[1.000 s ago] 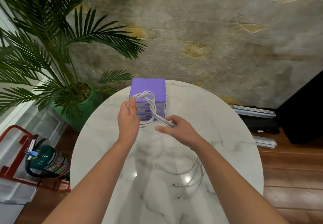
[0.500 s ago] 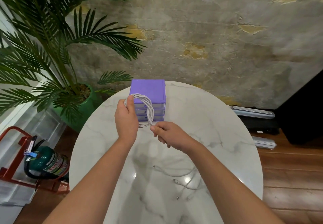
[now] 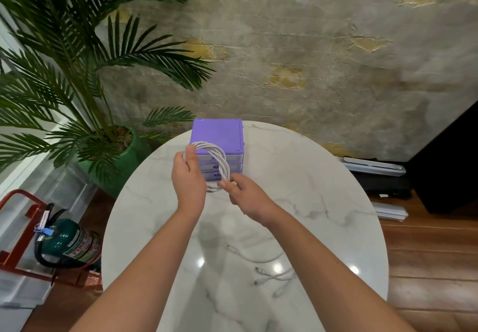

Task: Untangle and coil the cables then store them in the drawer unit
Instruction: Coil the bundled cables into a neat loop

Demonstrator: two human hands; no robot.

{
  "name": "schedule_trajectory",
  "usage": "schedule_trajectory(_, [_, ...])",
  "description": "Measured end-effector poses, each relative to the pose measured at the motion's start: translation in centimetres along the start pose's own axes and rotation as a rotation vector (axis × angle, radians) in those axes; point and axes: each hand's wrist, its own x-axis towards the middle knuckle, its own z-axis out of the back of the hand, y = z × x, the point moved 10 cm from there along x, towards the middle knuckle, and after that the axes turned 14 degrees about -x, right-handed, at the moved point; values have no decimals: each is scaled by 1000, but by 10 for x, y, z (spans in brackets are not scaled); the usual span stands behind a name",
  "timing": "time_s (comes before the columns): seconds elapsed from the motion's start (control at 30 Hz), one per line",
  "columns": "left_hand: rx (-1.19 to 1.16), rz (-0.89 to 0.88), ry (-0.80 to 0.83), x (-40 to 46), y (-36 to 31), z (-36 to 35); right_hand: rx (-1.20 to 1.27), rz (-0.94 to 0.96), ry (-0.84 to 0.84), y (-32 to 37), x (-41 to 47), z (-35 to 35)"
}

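Cable coil (image 3: 216, 164), white, held above table (image 3: 323, 189) in front of purple drawer unit (image 3: 217, 135). My left hand (image 3: 187, 176) grips coil at its 9 o'clock side; my right hand (image 3: 245, 197) pinches strand at coil's 5 o'clock. Risk, I judge: loosened pinch lets loops spring apart; loose cables (image 3: 271, 274) at table's 6 o'clock may snag tail. Coil stands upright, long axis 12-to-6, slightly tilted.

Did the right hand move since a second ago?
Yes. The right hand slid left toward the left hand, closing in beneath the purple plastic drawer unit, and now pinches the coiled white cable.
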Motion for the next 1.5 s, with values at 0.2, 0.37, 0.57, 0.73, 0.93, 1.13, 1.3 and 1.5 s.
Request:
schedule_trajectory(0.2, [-98,63,193,0,4,-10,34,2,-29,-3,4,12])
schedule_trajectory(0.37, [-103,60,307,-2,8,-13,111,-3,-129,-1,2,32])
schedule_trajectory(0.57, [-100,160,363,-9,20,-21,73,16,-207,2,1,49])
schedule_trajectory(0.73, [-243,433,407,-25,41,-32,19,-7,-260,-3,3,59])
schedule_trajectory(0.93, [-317,620,552,-35,55,-41,-70,-30,-278,-8,5,66])
schedule_trajectory(1.13, [-321,728,590,-26,41,-41,-77,33,-165,-7,8,64])
schedule_trajectory(1.3, [-228,788,681,-29,41,-50,-74,54,-112,-6,8,58])
schedule_trajectory(1.5, [-228,682,482,-19,45,-49,-344,-48,-146,-12,5,56])
